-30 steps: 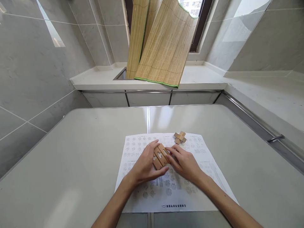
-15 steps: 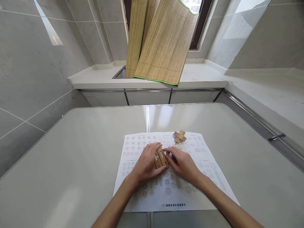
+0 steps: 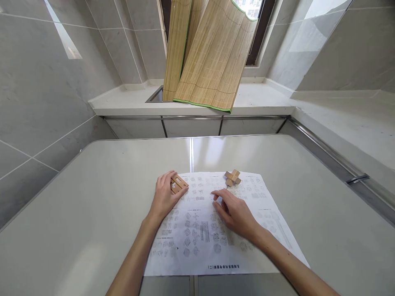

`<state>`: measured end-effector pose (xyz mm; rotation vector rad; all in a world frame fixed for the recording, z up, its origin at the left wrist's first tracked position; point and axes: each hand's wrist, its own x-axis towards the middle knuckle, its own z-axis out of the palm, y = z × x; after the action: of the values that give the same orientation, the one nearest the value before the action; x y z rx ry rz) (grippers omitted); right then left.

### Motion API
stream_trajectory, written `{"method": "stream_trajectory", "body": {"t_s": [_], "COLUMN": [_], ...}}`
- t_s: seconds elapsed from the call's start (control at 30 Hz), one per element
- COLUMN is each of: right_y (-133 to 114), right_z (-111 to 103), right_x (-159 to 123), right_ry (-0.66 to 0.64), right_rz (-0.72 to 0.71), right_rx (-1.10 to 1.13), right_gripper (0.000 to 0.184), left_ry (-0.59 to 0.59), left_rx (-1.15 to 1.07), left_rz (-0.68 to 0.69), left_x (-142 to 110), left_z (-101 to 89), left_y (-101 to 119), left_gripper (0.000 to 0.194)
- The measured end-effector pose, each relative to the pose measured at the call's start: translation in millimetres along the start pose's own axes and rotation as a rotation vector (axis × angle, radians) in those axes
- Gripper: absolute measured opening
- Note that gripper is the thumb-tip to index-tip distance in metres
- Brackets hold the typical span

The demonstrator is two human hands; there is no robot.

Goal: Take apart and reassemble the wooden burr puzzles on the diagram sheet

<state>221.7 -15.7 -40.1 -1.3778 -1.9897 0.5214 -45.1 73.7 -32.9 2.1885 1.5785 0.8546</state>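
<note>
My left hand point(image 3: 165, 195) is closed around a few flat, notched wooden puzzle pieces point(image 3: 178, 184) lying side by side, at the upper left of a printed paper sheet point(image 3: 197, 230). A dark mark like a "2" shows on one piece. My right hand point(image 3: 233, 207) rests over the middle of the sheet, fingers bent and apart, with nothing visible in it. Beyond it sits a wooden cross-shaped burr puzzle point(image 3: 232, 178) on the sheet's far part. Small printed diagrams cover the paper, and part of them is hidden under my hands.
The pale table point(image 3: 92, 205) has a seam down its middle. Past its far edge runs a metal rail point(image 3: 191, 117) below a white ledge point(image 3: 123, 105). A bamboo mat point(image 3: 212, 61) hangs over that ledge before a window. Grey tiled walls stand on both sides.
My left hand has moved left and away from me with the wooden pieces, apart from my right hand. My right hand stays nearly in place. More of the printed sheet shows between them.
</note>
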Motion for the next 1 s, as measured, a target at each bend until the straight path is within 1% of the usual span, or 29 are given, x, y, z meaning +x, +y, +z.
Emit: {"method": "stream_trajectory", "body": {"t_s": [0.1,0.17,0.23,0.3,0.4,0.47,0.53,0.6,0.67,0.8,1.0], "right_y": [0.2,0.2,-0.2,-0.7,-1.0,-0.3,0.9,2.0,2.5,1.8,1.3], "right_z": [0.4,0.3,-0.1,-0.4,-0.2,0.5,1.2,1.5,1.4,1.2,1.8], "right_x": [-0.5,-0.7,-0.6,-0.2,0.5,0.6,0.5,0.5,0.8,1.3,0.4], "right_ry": [0.0,0.004,0.004,0.002,0.003,0.007,0.011,0.011,0.009,0.014,0.023], "right_rz": [-0.011,-0.015,-0.016,-0.018,-0.03,-0.036,-0.03,-0.014,-0.001,-0.007,-0.008], "right_rx": [-0.003,-0.002,-0.002,-0.01,-0.026,-0.027,-0.017,-0.003,0.01,0.014,0.026], "right_gripper": [0.022,0.022,0.02,0.019,0.017,0.017,0.016,0.015,0.015,0.015,0.014], "left_ry": [0.016,0.034,0.062,0.073,-0.001,-0.083,-0.185,-0.234,-0.258,-0.275,-0.254], "left_rx": [0.043,0.073,0.094,0.095,0.047,0.009,-0.037,-0.08,-0.108,-0.137,-0.155], "left_rz": [-0.009,0.025,0.081,0.148,0.315,0.444,0.526,0.53,0.502,0.471,0.463], "left_x": [1.2,0.2,-2.3,-6.5,-16.3,-24.2,-31.1,-35.7,-37.6,-37.1,-36.7], "left_z": [-2.5,-2.9,-2.2,0.1,7.9,15.4,22.6,27.7,29.9,29.0,27.7], "left_y": [-6.5,-4.4,4.1,18.2,44.6,60.5,71.7,77.5,78.7,76.5,77.6], "left_gripper": [0.058,0.059,0.058,0.053,0.043,0.037,0.04,0.047,0.051,0.05,0.046]}}
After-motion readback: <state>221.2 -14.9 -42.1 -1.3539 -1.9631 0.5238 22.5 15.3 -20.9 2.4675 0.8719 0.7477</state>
